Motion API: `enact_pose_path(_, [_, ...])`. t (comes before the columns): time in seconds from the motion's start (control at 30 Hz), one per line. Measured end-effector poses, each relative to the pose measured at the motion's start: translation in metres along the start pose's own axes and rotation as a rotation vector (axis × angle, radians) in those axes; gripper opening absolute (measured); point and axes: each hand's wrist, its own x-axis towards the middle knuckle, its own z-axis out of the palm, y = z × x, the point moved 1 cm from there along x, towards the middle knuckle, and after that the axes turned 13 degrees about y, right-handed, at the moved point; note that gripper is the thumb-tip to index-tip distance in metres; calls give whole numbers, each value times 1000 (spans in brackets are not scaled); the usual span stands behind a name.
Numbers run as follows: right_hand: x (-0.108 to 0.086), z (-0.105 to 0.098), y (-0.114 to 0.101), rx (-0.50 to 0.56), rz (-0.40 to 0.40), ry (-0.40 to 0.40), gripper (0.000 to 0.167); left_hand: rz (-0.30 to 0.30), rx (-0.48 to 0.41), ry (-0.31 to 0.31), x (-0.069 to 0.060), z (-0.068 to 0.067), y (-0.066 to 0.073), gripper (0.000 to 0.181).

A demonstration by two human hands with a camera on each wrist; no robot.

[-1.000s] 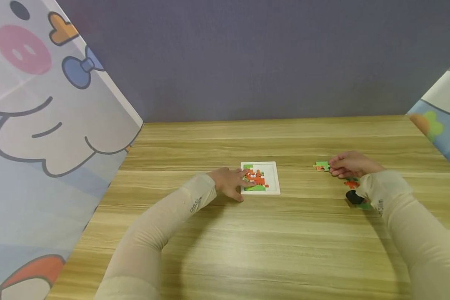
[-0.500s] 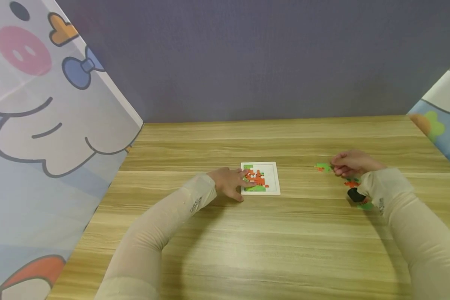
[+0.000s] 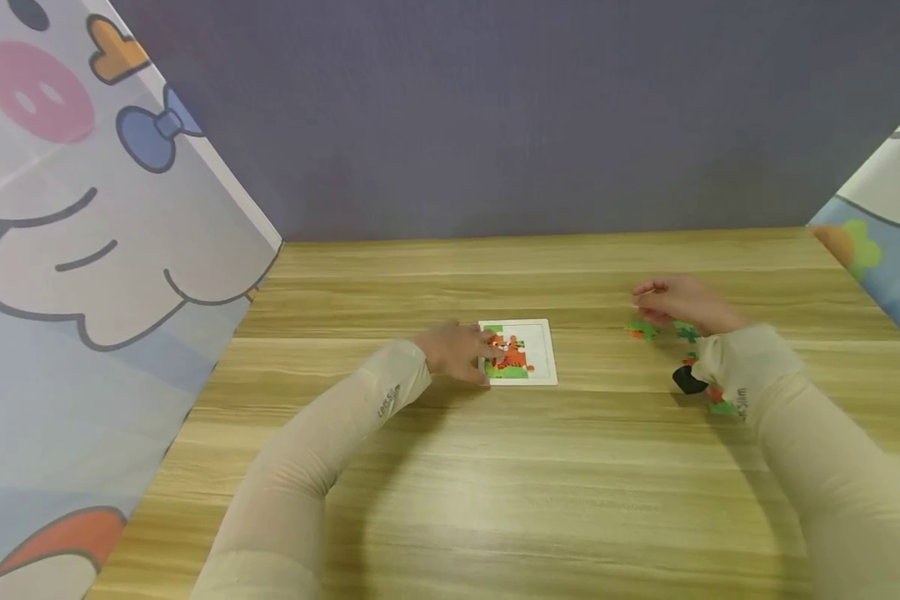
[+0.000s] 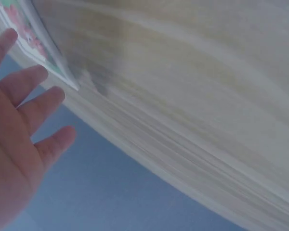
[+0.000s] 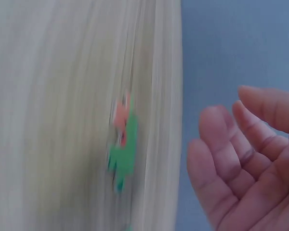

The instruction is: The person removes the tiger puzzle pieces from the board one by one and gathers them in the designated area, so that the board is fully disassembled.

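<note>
A white puzzle tray lies at mid-table, its left part filled with an orange tiger on green. My left hand lies over the tray's left edge, fingers spread. The left wrist view shows its fingers apart, near the tray's frame. My right hand hovers just behind and above a green-and-orange puzzle piece, which lies on the table. Seen from the right wrist, its fingers are loosely bent with nothing between them, and the blurred puzzle piece lies apart from them.
Another green piece lies under the right hand. More loose pieces sit by the right sleeve, partly hidden by it and the black wrist camera. A grey wall rises behind the wooden table.
My right hand has let go of the puzzle piece and lifted up and away from it. Another green piece has come into sight under it. The left hand's fingers have moved slightly over the tray.
</note>
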Motion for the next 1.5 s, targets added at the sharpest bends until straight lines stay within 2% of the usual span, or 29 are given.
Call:
enact_pose_path(0.17, [3,14,-14,-21,-58,50,42,-46,8,29,4,-5,-4,60])
enact_pose_path(0.33, [4,32,-28,-38,-132,77,38,-91,2,21,10,-3,-8,66])
enact_pose_path(0.5, [6,55,-47,-155,-222,88,31,-112,26,-10,14,1,-9,71])
enact_pose_path(0.63, [5,73,-57,-260,-380,91,25,-127,39,-37,13,4,-8,74])
enact_pose_path(0.77, [-1,88,-66,-376,-523,90,24,-128,42,-31,10,4,-7,78])
enact_pose_path(1.0, [-4,106,-82,-546,-623,80,28,-126,56,-33,10,5,-8,81])
enact_pose_path(1.23, [-1,120,-92,-662,-749,45,27,-124,52,-43,13,8,-9,82])
enact_pose_path(1.37, [1,127,-96,-748,-748,12,29,-115,39,-52,14,8,-7,83])
enact_pose_path(1.5, [2,132,-100,-785,-696,-38,32,-119,25,-59,13,8,-5,82])
